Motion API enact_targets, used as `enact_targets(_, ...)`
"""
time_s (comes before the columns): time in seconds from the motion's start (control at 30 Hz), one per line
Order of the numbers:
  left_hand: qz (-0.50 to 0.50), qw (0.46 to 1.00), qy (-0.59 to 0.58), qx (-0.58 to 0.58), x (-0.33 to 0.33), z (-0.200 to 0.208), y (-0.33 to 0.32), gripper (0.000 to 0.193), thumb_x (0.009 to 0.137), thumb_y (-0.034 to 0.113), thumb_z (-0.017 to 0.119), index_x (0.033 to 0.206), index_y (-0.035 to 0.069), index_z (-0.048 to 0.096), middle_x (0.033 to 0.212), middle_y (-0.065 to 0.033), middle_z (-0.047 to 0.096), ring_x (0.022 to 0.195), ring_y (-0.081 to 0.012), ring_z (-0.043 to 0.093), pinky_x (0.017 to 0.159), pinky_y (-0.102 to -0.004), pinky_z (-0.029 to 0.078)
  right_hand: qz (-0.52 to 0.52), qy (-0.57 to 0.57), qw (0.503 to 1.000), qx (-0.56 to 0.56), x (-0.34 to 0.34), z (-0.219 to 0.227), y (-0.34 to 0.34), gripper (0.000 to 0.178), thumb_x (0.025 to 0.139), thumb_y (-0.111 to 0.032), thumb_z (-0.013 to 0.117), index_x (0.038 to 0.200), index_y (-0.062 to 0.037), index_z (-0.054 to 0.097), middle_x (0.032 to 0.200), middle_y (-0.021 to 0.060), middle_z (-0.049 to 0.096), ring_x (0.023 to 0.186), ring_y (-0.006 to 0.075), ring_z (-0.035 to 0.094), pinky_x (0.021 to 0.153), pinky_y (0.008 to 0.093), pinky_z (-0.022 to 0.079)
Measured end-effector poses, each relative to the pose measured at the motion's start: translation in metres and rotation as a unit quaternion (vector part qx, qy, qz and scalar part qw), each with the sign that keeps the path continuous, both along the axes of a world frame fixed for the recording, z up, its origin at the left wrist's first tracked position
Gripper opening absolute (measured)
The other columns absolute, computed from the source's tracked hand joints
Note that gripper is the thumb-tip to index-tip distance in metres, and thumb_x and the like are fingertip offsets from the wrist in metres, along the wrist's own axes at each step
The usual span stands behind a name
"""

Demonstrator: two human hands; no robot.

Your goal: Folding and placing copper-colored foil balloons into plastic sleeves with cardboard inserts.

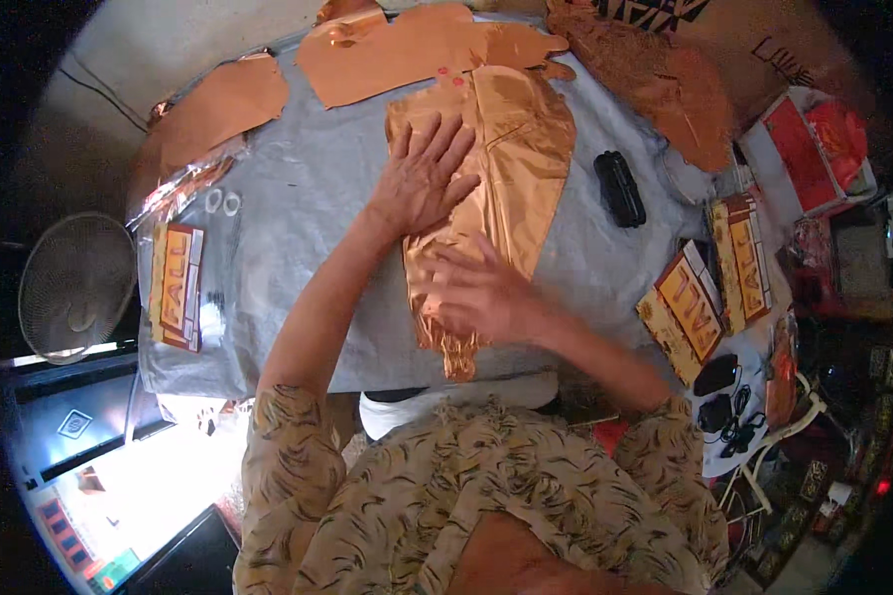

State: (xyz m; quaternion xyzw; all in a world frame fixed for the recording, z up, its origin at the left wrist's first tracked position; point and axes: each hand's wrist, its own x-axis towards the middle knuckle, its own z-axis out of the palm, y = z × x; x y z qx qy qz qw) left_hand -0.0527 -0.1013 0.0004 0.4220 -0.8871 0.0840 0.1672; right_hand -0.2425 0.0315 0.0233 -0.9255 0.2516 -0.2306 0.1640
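Printed packets at both ends of the counter (318,164): a left packet (177,288) near the left edge, a tilted packet (683,312) and an upright packet (741,263) toward the right edge. All yellow-orange, large lettering on the front panels. Dark handwriting (784,61) on the wall past the far right corner; pale diamond emblem (74,424) on a dark panel off the left edge.

Copper-coloured foil piece (531,149) lies mid-counter, lengthwise, wide end toward the far edge, narrow crumpled tip just short of the near edge. Creases run down its length; small red marks by its far end.

Left hand (427,183) palm down on the foil's left side, fingers spread, grasping nothing. Right hand (476,296) over the narrower near part, fingers extended and loose; blurred, so contact cannot be told.

Grey cover stretches from foil to two white rings (222,202) on the left, and to a black case (619,188) on the right. More copper foil (397,61) along the far edge, pieces overlapping, outlines hard to separate.

Foil under both hands hidden. Red-and-white box (802,149) beyond the right edge, contents unclear. Black corded items (719,397) at the near right corner, kind uncertain.
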Motion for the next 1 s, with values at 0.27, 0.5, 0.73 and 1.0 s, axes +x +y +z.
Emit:
enact_targets(0.27,0.000,1.000,0.023,0.001,-0.003,0.000,0.000,0.069,0.105,0.055,0.045,0.156,0.008,0.043,0.166,-0.0148,0.035,0.154,-0.0370,0.031,0.121,-0.0659,0.022,-0.437,0.053,0.894,-0.087,-0.084,0.016,-0.215,0.035,0.099,-0.033,0.064,0.114,-0.0023,0.069,0.113,0.0241,0.071,0.104,0.0460,0.067,0.091,0.0510,0.053)
enact_targets(0.5,0.018,0.999,0.038,0.018,0.006,-0.002,0.005,0.069,0.105,0.055,0.046,0.155,0.009,0.045,0.165,-0.0145,0.036,0.154,-0.0361,0.031,0.121,-0.0659,0.022,-0.447,0.112,0.886,0.044,-0.064,0.035,-0.256,0.046,0.078,-0.044,0.082,0.091,-0.0002,0.075,0.087,0.0215,0.074,0.082,0.0351,0.072,0.075,0.0491,0.055)
enact_targets(0.73,0.013,0.999,0.036,0.022,0.001,0.000,0.003,0.067,0.106,0.053,0.045,0.158,0.011,0.041,0.166,-0.0130,0.035,0.155,-0.0347,0.030,0.123,-0.0656,0.017,-0.389,0.003,0.918,0.075,-0.078,0.016,-0.285,0.029,0.076,-0.026,0.087,0.081,-0.0020,0.071,0.072,0.0124,0.070,0.063,0.0205,0.066,0.062,0.0366,0.051)
enact_targets(1.0,0.018,0.999,0.046,-0.003,0.001,-0.015,-0.002,0.067,0.104,0.056,0.044,0.155,0.013,0.047,0.162,-0.0126,0.042,0.153,-0.0325,0.034,0.122,-0.0661,0.019,-0.353,0.073,0.931,0.059,-0.012,0.072,-0.270,0.034,0.078,-0.027,0.085,0.094,-0.0002,0.071,0.081,0.0125,0.072,0.075,0.0185,0.069,0.067,0.0364,0.056)
